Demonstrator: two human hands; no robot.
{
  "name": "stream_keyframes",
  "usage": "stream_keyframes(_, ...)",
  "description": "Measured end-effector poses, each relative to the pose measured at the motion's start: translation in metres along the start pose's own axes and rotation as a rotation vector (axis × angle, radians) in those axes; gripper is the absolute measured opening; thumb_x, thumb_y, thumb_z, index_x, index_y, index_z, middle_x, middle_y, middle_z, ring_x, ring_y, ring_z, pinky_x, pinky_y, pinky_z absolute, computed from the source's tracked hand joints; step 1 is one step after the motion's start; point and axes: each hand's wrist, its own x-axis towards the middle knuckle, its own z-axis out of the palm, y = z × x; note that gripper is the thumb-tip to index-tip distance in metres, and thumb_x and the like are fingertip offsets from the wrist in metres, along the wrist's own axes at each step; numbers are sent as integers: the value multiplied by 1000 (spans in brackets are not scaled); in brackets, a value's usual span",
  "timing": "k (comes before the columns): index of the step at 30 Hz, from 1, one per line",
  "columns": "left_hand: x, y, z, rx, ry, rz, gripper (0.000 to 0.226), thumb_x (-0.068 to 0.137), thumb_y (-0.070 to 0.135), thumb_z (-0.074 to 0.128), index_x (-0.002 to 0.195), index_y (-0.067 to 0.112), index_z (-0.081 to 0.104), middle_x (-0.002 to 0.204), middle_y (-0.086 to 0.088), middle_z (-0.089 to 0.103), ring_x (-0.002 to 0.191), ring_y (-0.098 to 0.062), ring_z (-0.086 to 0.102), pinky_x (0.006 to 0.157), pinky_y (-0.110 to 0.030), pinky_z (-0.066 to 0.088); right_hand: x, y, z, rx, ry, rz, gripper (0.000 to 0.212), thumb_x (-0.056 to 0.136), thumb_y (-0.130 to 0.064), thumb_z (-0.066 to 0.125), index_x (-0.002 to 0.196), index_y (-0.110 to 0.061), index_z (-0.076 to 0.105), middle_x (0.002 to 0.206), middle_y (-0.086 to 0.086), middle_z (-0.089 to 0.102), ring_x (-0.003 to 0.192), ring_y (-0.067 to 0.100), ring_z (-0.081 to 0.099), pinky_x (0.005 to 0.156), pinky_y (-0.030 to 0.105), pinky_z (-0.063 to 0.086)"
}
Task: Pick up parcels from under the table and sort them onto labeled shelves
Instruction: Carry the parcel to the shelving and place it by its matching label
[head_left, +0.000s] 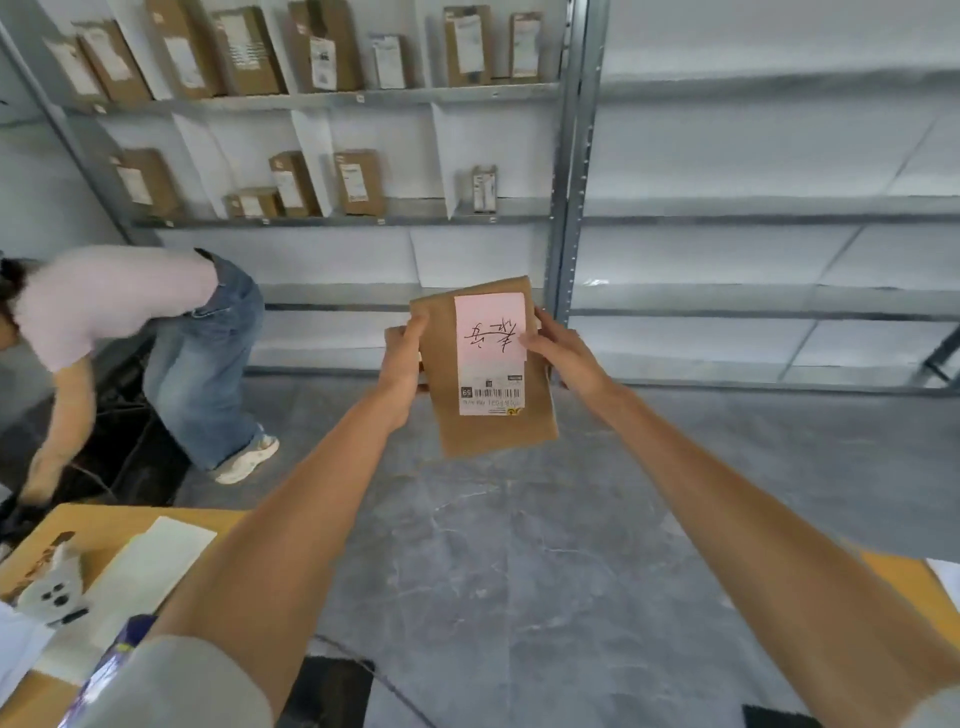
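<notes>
Both hands, left hand (402, 358) and right hand (563, 353), are gripping the upright parcel (493, 431) by its long edges, apparently facing the lower shelves (332, 306) beyond.

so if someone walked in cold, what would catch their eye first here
Most likely the brown parcel held up mid-frame between the left hand and right hand, with a pink note bearing handwriting stuck above its barcode label. Next, another person bending over at the left edge. Behind, brown boxes stand on the left shelves.
</notes>
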Motion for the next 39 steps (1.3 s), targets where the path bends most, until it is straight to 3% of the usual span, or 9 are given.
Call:
stream_keyframes(5,59,10,54,55,-164,42,35,86,42,54,105,14,43,100,-3,60,87,-18,57,71,-32,45,37,6,-43,2,185,89,65,86,-32,63,145,-31,33,134,13,52,122,28,52,109,46,37)
stream_keyframes(8,87,10,79,98,-259,61,29,83,29,59,106,15,48,99,-3,63,80,-13,60,64,-28,43,48,14,-63,52,273,147,67,85,-31,65,143,-36,34,136,10,46,117,24,53,91,33,42)
stream_keyframes(12,116,9,116,146,-362,99,30,81,16,62,109,14,52,99,0,63,83,-9,61,67,-24,46,59,29,-91,147,331,156,66,85,-25,65,142,-38,35,119,4,61,99,14,64,74,28,50)
stream_keyframes(17,144,5,166,139,-469,96,40,83,20,63,121,19,53,95,3,67,82,-9,65,65,-21,48,77,60,-131,267,408,199,57,84,-27,66,135,-41,44,102,-4,73,86,10,69,60,25,54)
stream_keyframes(21,171,2,209,151,-565,46,39,84,27,62,121,34,53,96,6,72,85,-13,69,67,-27,51,103,82,-164,323,434,282,57,81,-39,66,133,-44,44,109,-3,68,95,20,64,62,34,53)
stream_keyframes(28,228,25,302,307,-799,-57,39,84,33,60,117,48,45,99,3,72,83,-20,71,59,-28,55,153,111,-261,261,450,383,78,81,-55,59,141,-52,10,97,8,69,77,24,71,54,32,57)
stream_keyframes(31,253,36,341,331,-869,-132,35,83,37,59,116,44,53,93,2,75,75,-16,73,54,-25,54,168,117,-316,244,438,455,59,78,-62,57,129,-43,37,87,20,73,72,34,73,63,41,61)
stream_keyframes(36,293,41,402,140,-738,-158,35,88,43,44,113,28,64,116,0,64,96,-26,59,82,-35,44,179,133,-389,426,514,412,53,81,-48,63,122,-18,45,83,28,72,76,43,71,65,44,60)
stream_keyframes(39,306,44,440,50,-615,-83,32,90,41,42,93,21,68,98,-2,64,77,-18,55,66,-31,40,182,145,-419,576,586,394,48,86,-40,62,121,-14,42,93,35,67,80,46,70,67,48,60)
